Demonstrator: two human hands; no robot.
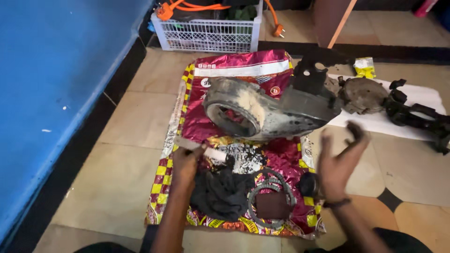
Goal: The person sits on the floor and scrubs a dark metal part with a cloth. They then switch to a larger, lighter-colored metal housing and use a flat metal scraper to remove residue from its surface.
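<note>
A large grimy grey metal engine cover (262, 110) lies on a maroon and yellow foil sack (243, 70) spread on the floor. My left hand (186, 165) is closed around a flat metal blade (187, 143) with a pale handle, near the sack's left edge. My right hand (342, 161) hovers open at the sack's right side, fingers spread and dirty, holding nothing. Between my hands lie a black rag (222, 192), a grey ring gasket (272, 199) with a dark brown pad (272, 206) inside it, and a small black round part (308, 184).
A white plastic basket (208, 33) with orange cable stands at the back. A round metal part (363, 95) and black engine pieces (417, 115) rest on a white sheet (422, 96) to the right. A blue surface (51, 84) runs along the left. The floor is beige tile.
</note>
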